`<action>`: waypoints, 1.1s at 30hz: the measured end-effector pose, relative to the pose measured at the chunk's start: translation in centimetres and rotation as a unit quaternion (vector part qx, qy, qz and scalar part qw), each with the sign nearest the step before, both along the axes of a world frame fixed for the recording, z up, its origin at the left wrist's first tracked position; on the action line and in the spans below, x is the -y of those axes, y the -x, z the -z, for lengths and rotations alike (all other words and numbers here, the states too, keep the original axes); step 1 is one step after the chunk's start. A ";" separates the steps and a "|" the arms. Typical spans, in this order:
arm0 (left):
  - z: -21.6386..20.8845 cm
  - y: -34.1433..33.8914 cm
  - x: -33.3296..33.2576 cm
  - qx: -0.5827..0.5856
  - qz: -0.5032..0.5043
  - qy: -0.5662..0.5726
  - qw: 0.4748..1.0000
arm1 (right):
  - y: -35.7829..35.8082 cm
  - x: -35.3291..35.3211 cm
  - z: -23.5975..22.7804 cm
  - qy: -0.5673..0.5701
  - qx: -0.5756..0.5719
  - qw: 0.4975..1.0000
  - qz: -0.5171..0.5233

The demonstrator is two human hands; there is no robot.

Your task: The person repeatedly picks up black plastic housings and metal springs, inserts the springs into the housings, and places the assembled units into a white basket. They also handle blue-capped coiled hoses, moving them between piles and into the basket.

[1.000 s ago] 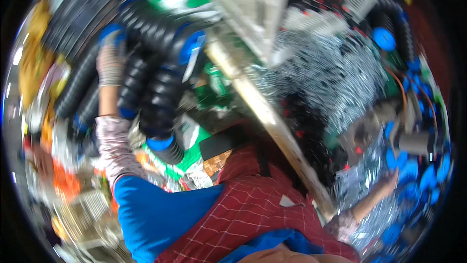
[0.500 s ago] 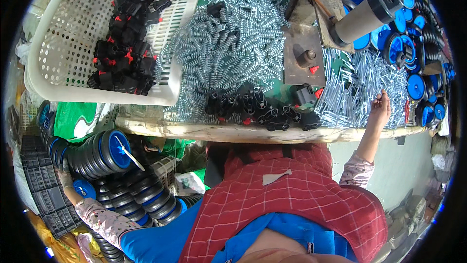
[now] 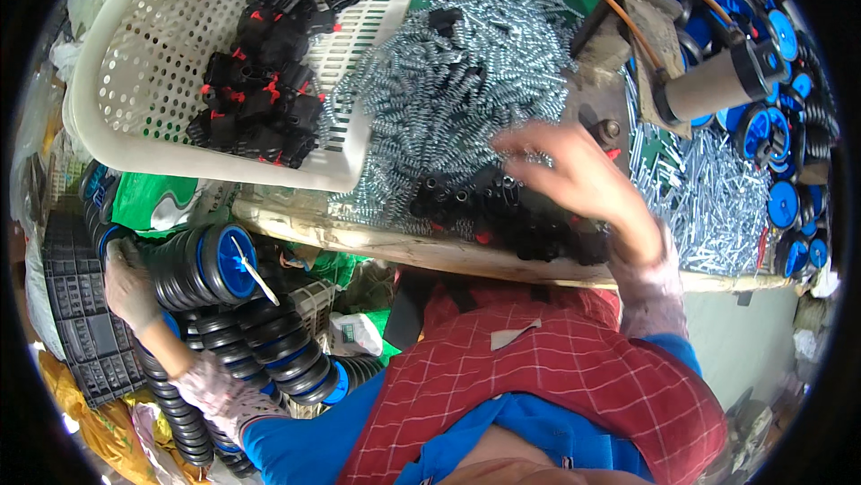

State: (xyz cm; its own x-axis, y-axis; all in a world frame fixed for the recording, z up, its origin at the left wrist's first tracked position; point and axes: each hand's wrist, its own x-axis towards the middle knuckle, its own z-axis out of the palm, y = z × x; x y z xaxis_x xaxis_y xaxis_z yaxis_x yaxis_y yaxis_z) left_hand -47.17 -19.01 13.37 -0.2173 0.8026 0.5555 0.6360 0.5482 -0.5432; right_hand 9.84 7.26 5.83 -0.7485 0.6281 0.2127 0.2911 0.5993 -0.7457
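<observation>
My left hand [image 3: 131,286], low at the left, rests against the end of a row of black wheels with blue hubs [image 3: 186,267]. Its fingertips blend into the wheels, so their grip cannot be made out. Across the front of the bench reaches my right hand [image 3: 574,167], blurred, its fingers apart and nothing visible in them. It hovers over black plastic housings [image 3: 484,203], beside a big heap of metal coil springs [image 3: 430,95]. Part of the housings and a metal press block lie hidden behind this hand and wrist.
A white perforated basket [image 3: 134,149] holds black housings with red tabs [image 3: 260,99]. Metal pins [image 3: 717,207] lie piled at the right, below a grey cylinder [image 3: 713,86] with an orange hose [image 3: 614,5]. More blue-hubbed wheels [image 3: 782,204] stand along the right edge. A black crate [image 3: 76,306] is at far left.
My right hand has swung left from the pin pile to above the housings and springs. My left hand has moved up along the wheels. The whole view has shifted slightly.
</observation>
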 end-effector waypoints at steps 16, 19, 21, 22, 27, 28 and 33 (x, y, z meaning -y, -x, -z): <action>13.8 -29.0 -14.9 0.540 0.483 0.017 0.689 | 14.2 -37.6 8.8 -0.154 0.144 0.939 0.271; 13.7 -28.8 -17.0 0.557 0.480 0.013 0.678 | 16.0 -40.7 9.5 -0.228 -0.056 0.947 0.219; 13.6 -29.0 -18.1 0.564 0.479 0.026 0.672 | 17.7 -42.5 12.4 -0.317 -0.063 0.924 0.205; 13.7 -29.0 -18.7 0.569 0.490 0.032 0.659 | 18.1 -45.7 14.3 -0.222 0.109 0.946 0.210; 13.9 -29.7 -19.0 0.624 0.405 0.004 0.668 | 20.2 -40.2 11.9 -0.113 0.118 0.961 0.224; 14.2 -30.0 -19.3 0.634 0.382 -0.017 0.672 | 19.9 -38.7 10.9 -0.110 0.092 0.964 0.225; 14.0 -30.0 -21.6 0.555 0.342 -0.143 0.745 | 19.3 -22.0 3.6 0.240 -0.173 0.953 0.058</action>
State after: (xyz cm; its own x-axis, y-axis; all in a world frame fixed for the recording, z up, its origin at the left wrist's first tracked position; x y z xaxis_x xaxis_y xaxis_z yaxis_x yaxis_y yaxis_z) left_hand -17.16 2.61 -0.67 -0.2648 0.8203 0.5070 0.7901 -0.1168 0.6017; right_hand -9.48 29.24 2.25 -0.6047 0.7899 0.1015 0.0213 0.1435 -0.9894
